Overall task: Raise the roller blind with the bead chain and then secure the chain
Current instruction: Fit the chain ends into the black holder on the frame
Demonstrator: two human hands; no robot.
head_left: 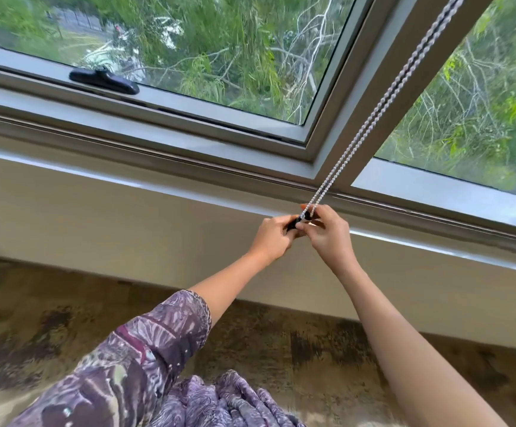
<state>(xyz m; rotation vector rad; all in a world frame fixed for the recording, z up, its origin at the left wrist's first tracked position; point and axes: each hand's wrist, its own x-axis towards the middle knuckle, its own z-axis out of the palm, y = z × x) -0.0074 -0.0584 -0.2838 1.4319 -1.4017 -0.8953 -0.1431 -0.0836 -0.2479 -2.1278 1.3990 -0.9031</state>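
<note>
A white bead chain (383, 101) runs as a double strand from the upper right down along the grey window mullion to the wall just under the sill. Its bottom loop meets a small black holder (293, 224) there. My left hand (273, 234) is closed around that black holder. My right hand (327, 231) pinches the bottom of the chain with thumb and fingertips, right against the holder. The two hands touch each other. The roller blind itself is out of view; the glass is uncovered.
A black window handle (104, 81) lies on the lower frame of the left pane. The grey sill (158, 161) runs across, with a beige wall below it. A mottled brown carpet (50, 318) covers the floor. My patterned purple sleeve (145, 349) fills the lower left.
</note>
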